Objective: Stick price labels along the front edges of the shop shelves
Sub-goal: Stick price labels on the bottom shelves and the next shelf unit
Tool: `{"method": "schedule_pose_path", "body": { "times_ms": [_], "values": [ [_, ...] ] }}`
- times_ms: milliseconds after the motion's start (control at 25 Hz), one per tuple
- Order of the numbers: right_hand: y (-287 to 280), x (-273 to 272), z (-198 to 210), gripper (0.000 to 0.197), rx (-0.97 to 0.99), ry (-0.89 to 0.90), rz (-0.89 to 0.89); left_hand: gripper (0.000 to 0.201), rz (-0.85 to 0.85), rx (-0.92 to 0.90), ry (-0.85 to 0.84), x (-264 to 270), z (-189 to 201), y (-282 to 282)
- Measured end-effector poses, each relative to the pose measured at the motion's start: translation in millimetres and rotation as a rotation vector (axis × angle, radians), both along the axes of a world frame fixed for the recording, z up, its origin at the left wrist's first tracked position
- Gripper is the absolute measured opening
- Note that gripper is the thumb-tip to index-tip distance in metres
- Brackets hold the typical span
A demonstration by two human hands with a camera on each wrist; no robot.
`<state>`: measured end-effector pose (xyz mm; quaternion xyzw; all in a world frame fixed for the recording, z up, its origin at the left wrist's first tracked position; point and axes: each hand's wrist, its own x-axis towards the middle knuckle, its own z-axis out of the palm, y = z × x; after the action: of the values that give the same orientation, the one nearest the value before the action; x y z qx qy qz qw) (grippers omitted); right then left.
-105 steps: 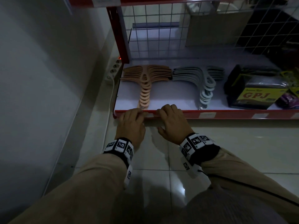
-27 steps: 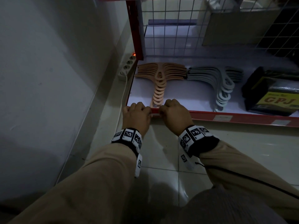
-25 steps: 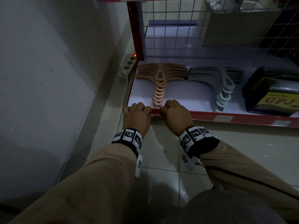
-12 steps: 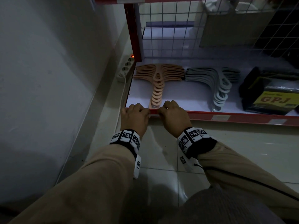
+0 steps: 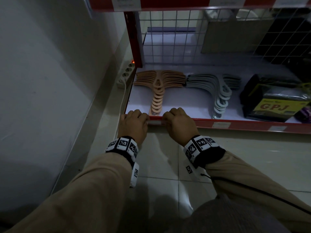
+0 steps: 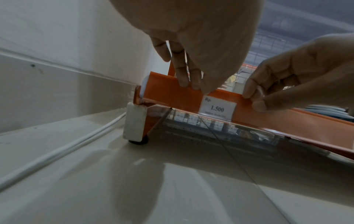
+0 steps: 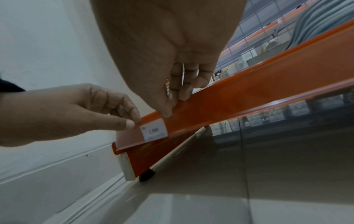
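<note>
A white price label (image 5: pixel 154 122) (image 6: pixel 217 107) (image 7: pixel 154 131) printed "Rp. 1.500" sits on the red front edge (image 5: pixel 244 126) (image 6: pixel 168 92) (image 7: pixel 268 91) of the bottom shelf, near its left end. My left hand (image 5: pixel 143 119) (image 6: pixel 195 87) (image 7: pixel 132 119) grips the edge just left of the label, fingers curled over the top and the thumb (image 7: pixel 128 124) pressed on the front. My right hand (image 5: pixel 168 118) (image 6: pixel 252 100) (image 7: pixel 174 106) pinches the edge just right of the label in the same way.
Orange hangers (image 5: pixel 158 91), grey hangers (image 5: pixel 218 91) and a black GPJ packet (image 5: pixel 272 105) lie on the shelf. Two more labels (image 5: pixel 220 125) sit further right on the edge. A power strip (image 5: pixel 126 76) and its cable run between the wall and the shelf. An upper shelf (image 5: pixel 168 4) overhangs.
My hands stay on the shelf edge. They have drawn slightly apart, and the white label now shows between them.
</note>
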<state>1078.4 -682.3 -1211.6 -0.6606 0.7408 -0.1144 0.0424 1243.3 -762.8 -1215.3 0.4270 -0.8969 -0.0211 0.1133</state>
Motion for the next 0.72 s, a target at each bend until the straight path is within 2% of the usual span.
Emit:
{"method": "schedule_pose_path", "body": {
  "times_ms": [240, 400, 600, 720],
  "values": [
    [12.9, -21.2, 4.6, 0.02, -0.003, -0.022, -0.013, 0.013, -0.021, -0.064, -0.004, -1.7, 9.4, 3.4],
    [22.4, -47.2, 12.8, 0.02, -0.054, -0.144, -0.081, 0.017, -0.066, -0.048, -0.046, -21.3, 23.8, 3.6],
    [35.8, -76.3, 31.6, 0.017, -0.172, -0.172, -0.1, 0.018, -0.194, -0.018, 0.08, -75.8, 56.4, 14.3],
    [44.5, -94.9, 52.2, 0.015, -0.295, -0.167, -0.127, 0.012, -0.325, -0.094, 0.225, -106.6, 87.0, 23.3]
  ]
}}
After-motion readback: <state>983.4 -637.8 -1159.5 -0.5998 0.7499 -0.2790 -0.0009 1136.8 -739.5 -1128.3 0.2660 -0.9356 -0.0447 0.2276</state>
